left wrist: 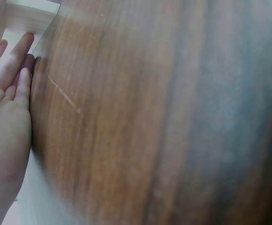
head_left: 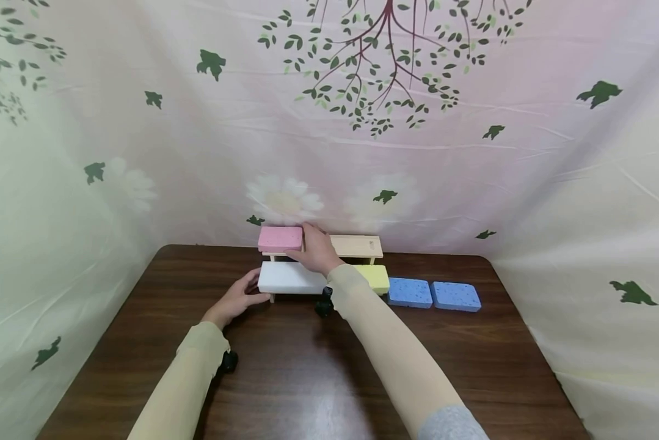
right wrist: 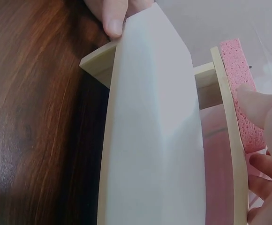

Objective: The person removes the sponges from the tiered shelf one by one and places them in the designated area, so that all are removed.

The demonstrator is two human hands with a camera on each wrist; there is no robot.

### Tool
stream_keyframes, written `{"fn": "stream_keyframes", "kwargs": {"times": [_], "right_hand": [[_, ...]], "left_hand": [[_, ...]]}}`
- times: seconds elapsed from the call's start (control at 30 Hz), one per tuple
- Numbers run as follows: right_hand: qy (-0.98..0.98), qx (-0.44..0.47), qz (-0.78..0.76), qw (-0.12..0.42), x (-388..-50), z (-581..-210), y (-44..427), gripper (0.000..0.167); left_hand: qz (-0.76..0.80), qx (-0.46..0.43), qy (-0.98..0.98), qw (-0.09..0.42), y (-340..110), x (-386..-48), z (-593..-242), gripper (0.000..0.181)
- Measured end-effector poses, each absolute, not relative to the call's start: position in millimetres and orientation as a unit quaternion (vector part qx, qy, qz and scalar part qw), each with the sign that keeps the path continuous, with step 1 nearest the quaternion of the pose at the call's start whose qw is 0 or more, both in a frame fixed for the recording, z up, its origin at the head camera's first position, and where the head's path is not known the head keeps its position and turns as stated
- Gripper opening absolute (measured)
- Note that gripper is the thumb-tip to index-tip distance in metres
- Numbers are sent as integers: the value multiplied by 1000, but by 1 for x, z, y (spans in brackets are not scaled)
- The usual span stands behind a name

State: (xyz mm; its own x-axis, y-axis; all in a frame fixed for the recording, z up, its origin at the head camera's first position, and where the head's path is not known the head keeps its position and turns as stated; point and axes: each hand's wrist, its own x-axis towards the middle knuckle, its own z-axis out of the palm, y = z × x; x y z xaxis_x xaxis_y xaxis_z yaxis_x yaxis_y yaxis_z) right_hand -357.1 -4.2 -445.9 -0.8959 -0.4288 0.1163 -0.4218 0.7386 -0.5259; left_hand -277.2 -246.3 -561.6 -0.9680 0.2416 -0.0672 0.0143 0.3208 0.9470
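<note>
In the head view, my right hand point(head_left: 319, 249) holds the right end of a pink sponge point(head_left: 280, 238) on the rear wooden stand point(head_left: 356, 245). Its thumb presses on the sponge's face; other fingers curl by the near end point(right wrist: 262, 164). My left hand point(head_left: 238, 299) touches the left end of a long white block point(head_left: 291, 278) on the front wooden stand point(right wrist: 105, 154). The left thumb meets the stand's front corner in the right wrist view, while several fingers stretch out fairly straight beside the wood in the left wrist view.
A yellow sponge point(head_left: 374, 278) sits right of the white block, partly behind my right forearm. Two blue sponges point(head_left: 410, 293) lie side by side to its right on the dark wooden table point(head_left: 285, 379). A patterned cloth point(head_left: 329, 159) hangs behind the table.
</note>
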Motion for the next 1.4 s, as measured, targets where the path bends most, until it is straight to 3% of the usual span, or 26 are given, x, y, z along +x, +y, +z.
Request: {"fn": "stream_keyframes", "kwargs": {"times": [0.9,1.4], "right_hand": [[911,-235,-339,-17,-349,-446,-1,77],[891,-243,-381,-27,-344,-445,30,76]], "left_hand": [[584,89,802,92,-243,-275,-556,80],[581,70,805,93,-243,-276,-557,82]]}}
